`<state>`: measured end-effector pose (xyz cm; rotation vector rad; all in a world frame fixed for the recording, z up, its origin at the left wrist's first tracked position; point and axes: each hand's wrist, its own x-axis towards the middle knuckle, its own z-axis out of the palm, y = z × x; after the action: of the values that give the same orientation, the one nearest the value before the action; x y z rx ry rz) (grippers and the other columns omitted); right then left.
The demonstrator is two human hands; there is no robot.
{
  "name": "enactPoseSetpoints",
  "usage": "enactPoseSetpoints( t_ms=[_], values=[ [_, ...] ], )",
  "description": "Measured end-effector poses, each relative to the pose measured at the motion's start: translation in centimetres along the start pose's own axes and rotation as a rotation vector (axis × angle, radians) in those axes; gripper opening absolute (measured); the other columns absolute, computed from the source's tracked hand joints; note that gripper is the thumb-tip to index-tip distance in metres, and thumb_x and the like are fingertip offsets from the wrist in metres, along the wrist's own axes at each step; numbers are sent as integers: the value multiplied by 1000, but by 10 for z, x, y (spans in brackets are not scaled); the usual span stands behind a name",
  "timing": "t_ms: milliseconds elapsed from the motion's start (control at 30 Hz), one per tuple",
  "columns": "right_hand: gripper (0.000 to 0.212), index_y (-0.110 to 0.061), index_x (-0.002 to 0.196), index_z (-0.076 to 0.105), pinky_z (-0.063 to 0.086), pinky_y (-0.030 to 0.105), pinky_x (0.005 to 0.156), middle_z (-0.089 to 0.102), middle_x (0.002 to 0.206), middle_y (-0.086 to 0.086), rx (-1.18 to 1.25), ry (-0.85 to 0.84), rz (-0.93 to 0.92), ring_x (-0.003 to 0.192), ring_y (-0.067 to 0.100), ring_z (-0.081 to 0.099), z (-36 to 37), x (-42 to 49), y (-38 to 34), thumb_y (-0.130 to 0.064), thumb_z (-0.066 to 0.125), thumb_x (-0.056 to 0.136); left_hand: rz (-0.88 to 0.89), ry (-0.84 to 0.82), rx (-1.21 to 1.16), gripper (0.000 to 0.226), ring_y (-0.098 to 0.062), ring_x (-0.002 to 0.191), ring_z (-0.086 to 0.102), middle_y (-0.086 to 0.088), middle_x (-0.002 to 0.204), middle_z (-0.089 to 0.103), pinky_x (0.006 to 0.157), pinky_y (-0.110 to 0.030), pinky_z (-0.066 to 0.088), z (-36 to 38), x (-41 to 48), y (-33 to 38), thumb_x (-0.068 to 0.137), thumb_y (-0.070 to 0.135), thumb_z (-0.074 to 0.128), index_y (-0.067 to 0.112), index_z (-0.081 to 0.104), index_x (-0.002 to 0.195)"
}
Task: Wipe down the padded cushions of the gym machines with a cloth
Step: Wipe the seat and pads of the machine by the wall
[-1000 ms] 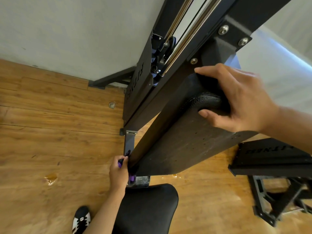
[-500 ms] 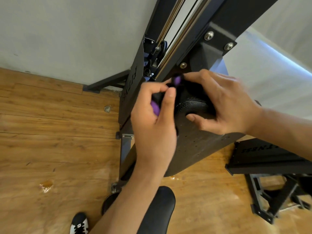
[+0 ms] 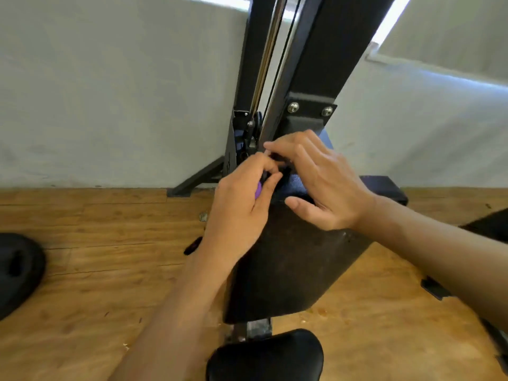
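A black back pad [image 3: 288,265] leans against the machine's upright frame [image 3: 327,50], seen from its rear side. My left hand [image 3: 242,204] is at the pad's top left edge, closed on a small purple cloth [image 3: 258,190], only a sliver of which shows between the fingers. My right hand [image 3: 321,182] grips the pad's top edge, fingers curled over it and thumb on the rear face. Both hands nearly touch at the top. The black seat cushion [image 3: 264,356] lies below at the bottom edge.
Wooden floor [image 3: 96,257] all around, grey wall [image 3: 110,92] behind. A black weight plate [image 3: 19,270] lies at the left. Black frame parts [image 3: 489,224] stand at the right. A cable and guide rod [image 3: 272,50] run up the frame.
My left hand rose from the pad's bottom edge to its top with the purple cloth. The view tilted up and the pad now looks upright; my right hand stayed on the top edge.
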<state>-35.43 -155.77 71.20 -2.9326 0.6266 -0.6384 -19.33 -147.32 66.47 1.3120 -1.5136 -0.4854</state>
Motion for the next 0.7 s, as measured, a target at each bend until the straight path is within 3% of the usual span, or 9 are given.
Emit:
enactPoseSetpoints(
  t_ms=[100,200,267,333,433,533,600,700],
  values=[
    [65,-1,138,49,46,35,77,55,121,13,48,170,88,103,20,50,-2,-1,-1,-50,33,98,89,-268,175,8,-3,90,62,11,102,64,79,-16,49,-10,15,16,103,27,53,22,57,107],
    [48,-4,133,52,46,37,85,52,119,5,182,485,296,106,19,51,-7,-10,-2,-32,37,97,174,-419,272,8,-4,83,61,9,101,61,73,-27,53,4,26,50,107,27,53,24,48,112],
    [37,-15,131,51,45,42,94,53,120,0,341,682,534,109,15,52,-11,-25,-9,-30,36,101,127,-488,289,17,-9,97,63,4,117,62,85,-36,57,14,34,60,108,34,48,24,46,122],
    [39,-21,130,51,45,42,97,54,120,-3,408,760,784,111,10,51,-9,-47,-23,-40,34,100,-77,-609,176,26,-8,120,58,7,133,55,103,-34,49,17,48,53,110,37,42,27,42,134],
    [47,-19,133,54,42,46,108,58,125,-5,237,653,975,120,11,51,11,-60,-50,-45,40,97,-318,-593,-90,41,-13,144,47,17,138,55,117,-25,37,7,63,39,98,47,47,35,44,138],
    [64,-19,147,47,8,43,128,47,153,2,138,519,965,148,15,33,26,-40,-78,-56,39,96,-319,-603,-122,58,-6,141,49,9,144,60,118,-22,33,-8,58,50,101,54,22,30,34,153],
    [84,-18,156,35,-8,41,127,34,163,4,133,470,985,155,17,18,28,-24,-94,-68,38,89,-325,-618,-147,69,-6,141,50,6,144,62,122,-32,31,-17,54,52,101,59,11,27,33,157],
    [100,-18,161,23,-11,47,126,22,168,6,125,479,1021,158,22,7,36,-12,-108,-77,41,82,-337,-642,-169,74,-9,139,53,2,143,64,119,-33,35,-20,61,51,100,58,5,23,42,152]
  ],
)
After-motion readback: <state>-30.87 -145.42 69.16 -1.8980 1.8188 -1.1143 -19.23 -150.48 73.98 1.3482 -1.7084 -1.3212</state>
